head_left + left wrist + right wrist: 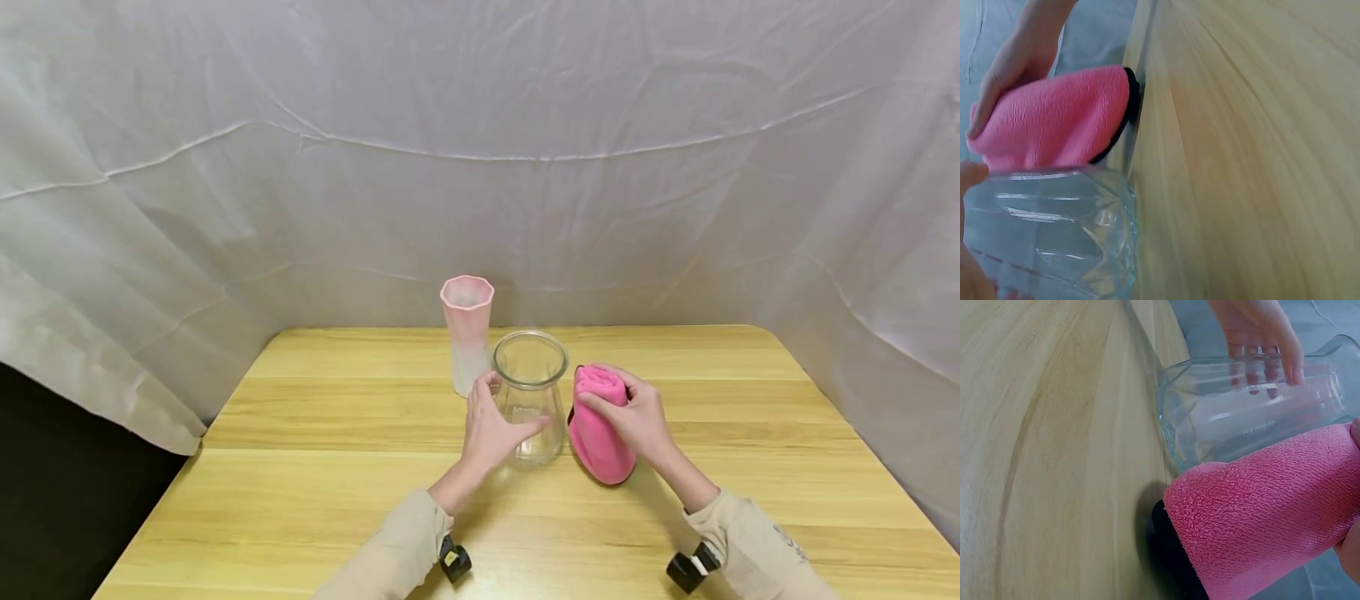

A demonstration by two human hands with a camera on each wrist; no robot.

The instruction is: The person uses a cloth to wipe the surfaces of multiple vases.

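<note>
My left hand (491,425) curls around the clear glass vase (529,400) mid-counter (315,467); my right hand (633,412) pinches the pink cloth (596,437) just right of it. Wiping looks barely begun.

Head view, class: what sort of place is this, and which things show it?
Probably a staged recording setup, not a home: a bare wooden table, white sheeting draped all round, and only a clear glass vase, pink vase and pink cloth.

Bright, even, soft light with faint shadows; head view bends at edges, wrist views blur close up.
</note>
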